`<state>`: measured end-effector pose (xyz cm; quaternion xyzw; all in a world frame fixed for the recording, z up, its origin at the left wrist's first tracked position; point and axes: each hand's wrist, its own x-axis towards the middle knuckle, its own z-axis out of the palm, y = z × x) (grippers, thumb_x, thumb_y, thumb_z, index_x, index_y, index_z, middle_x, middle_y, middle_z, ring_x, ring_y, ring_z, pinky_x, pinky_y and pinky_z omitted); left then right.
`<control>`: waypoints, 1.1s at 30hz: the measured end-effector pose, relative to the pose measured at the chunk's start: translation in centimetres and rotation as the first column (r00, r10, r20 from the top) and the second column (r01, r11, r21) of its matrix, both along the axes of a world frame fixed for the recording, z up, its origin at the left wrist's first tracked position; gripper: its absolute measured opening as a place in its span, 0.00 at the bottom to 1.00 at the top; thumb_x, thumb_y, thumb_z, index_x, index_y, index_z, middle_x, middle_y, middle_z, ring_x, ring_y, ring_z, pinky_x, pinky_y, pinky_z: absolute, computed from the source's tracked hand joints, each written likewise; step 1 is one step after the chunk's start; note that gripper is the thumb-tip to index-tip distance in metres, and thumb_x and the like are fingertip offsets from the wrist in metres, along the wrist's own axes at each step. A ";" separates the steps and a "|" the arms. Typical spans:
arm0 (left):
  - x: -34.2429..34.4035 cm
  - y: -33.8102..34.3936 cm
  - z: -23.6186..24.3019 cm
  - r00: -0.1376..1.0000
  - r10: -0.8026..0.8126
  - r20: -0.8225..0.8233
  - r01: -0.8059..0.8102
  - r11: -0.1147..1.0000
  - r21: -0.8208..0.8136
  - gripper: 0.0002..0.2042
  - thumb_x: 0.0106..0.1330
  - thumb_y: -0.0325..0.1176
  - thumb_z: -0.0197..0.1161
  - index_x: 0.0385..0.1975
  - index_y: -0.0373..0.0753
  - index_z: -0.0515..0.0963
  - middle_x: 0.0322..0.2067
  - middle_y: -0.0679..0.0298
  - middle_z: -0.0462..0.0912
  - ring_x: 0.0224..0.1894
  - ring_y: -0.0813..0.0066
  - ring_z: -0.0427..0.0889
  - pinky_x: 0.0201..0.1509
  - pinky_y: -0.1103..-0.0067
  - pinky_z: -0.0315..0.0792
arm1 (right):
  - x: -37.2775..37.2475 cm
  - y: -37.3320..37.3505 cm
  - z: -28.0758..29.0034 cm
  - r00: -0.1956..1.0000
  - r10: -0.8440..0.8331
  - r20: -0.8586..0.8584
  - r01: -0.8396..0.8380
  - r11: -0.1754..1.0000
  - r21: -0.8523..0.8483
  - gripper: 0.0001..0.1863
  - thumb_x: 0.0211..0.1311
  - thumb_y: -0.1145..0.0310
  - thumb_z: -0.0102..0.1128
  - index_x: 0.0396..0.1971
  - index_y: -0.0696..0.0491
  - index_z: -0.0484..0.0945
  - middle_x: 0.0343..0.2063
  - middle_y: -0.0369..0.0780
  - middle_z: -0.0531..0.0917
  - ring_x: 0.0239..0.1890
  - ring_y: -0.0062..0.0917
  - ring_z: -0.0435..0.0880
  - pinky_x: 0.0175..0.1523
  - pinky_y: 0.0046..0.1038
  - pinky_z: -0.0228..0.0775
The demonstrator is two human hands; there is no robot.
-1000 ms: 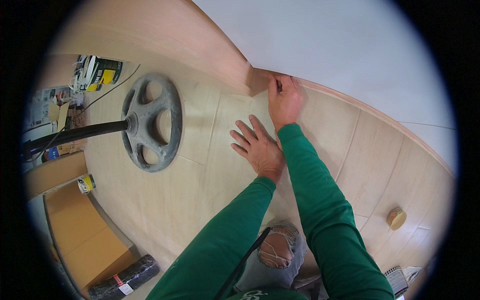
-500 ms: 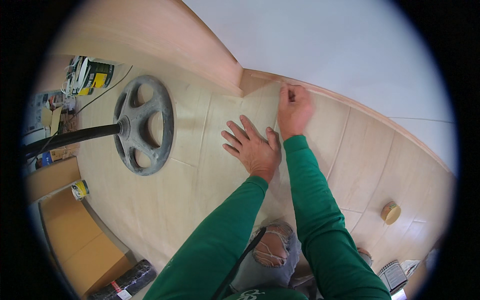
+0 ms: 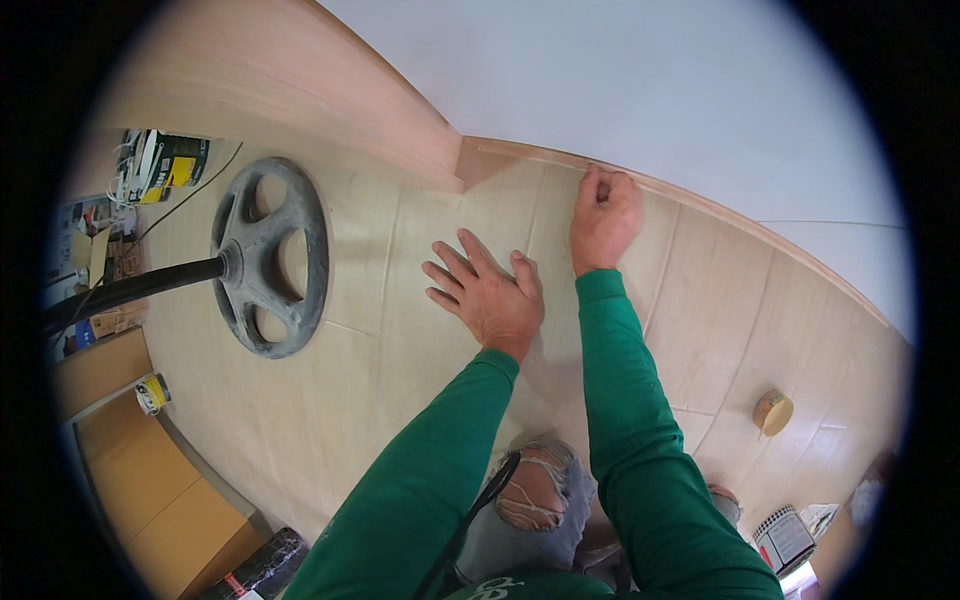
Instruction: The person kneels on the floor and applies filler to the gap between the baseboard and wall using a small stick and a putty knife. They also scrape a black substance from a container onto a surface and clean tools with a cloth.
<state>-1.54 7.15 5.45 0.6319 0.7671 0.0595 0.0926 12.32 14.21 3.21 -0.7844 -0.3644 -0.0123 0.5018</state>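
Observation:
My left hand (image 3: 492,303) rests on the tiled floor (image 3: 370,400) with its fingers spread and nothing in it. Farther ahead and to the right, my right hand (image 3: 606,225) is closed, its fingertips against the narrow wooden baseboard (image 3: 690,195) at the foot of the white wall (image 3: 640,80). What the curled fingers pinch, if anything, is hidden. To the left of my right hand, the baseboard meets a pale wooden panel (image 3: 380,110) at a corner.
A grey spoked round base (image 3: 300,225) with a black pole (image 3: 150,280) stands on the left. A tape roll (image 3: 773,412) lies at right. Paint buckets (image 3: 165,165), a small tub (image 3: 153,394), an orange-brown box (image 3: 160,490) and a spiral notebook (image 3: 785,540) sit around the edges.
My right hand has slid a little to the right along the baseboard, still closed. The left hand stays spread on the floor. The whole view has shifted slightly.

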 end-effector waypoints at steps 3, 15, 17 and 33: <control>-0.1 0.0 0.0 1.000 0.004 -0.006 -0.004 1.000 0.002 0.42 0.75 0.55 0.49 0.81 0.36 0.49 0.79 0.34 0.43 0.80 0.23 0.36 0.79 0.37 0.31 | -0.1 -1.0 0.7 0.999 -0.032 -0.007 0.032 0.999 -0.033 0.09 0.60 0.72 0.72 0.25 0.51 0.79 0.25 0.40 0.82 0.31 0.38 0.81 0.37 0.41 0.75; -0.6 0.1 -0.6 1.000 0.009 0.009 -0.008 0.999 -0.054 0.42 0.73 0.54 0.54 0.81 0.38 0.49 0.80 0.36 0.42 0.81 0.25 0.34 0.79 0.37 0.32 | -7.0 5.2 0.3 0.971 0.233 -0.052 -0.226 0.968 0.106 0.08 0.62 0.70 0.71 0.27 0.54 0.80 0.27 0.43 0.83 0.35 0.42 0.82 0.39 0.44 0.74; -0.6 0.2 -0.7 0.999 0.016 -0.033 -0.018 0.997 -0.072 0.42 0.73 0.53 0.54 0.81 0.37 0.49 0.80 0.36 0.42 0.81 0.25 0.34 0.79 0.37 0.32 | -7.0 4.8 0.5 0.953 0.262 -0.155 -0.246 0.963 0.111 0.09 0.63 0.69 0.71 0.27 0.55 0.80 0.27 0.44 0.83 0.34 0.42 0.83 0.39 0.45 0.74; -0.7 0.2 -0.5 1.000 0.004 0.009 -0.003 0.999 -0.035 0.44 0.70 0.53 0.58 0.80 0.36 0.50 0.80 0.37 0.43 0.80 0.24 0.35 0.78 0.35 0.32 | -7.9 7.1 0.0 0.953 0.303 -0.025 -0.302 0.952 0.054 0.08 0.67 0.65 0.68 0.32 0.54 0.85 0.33 0.45 0.88 0.39 0.45 0.85 0.45 0.47 0.78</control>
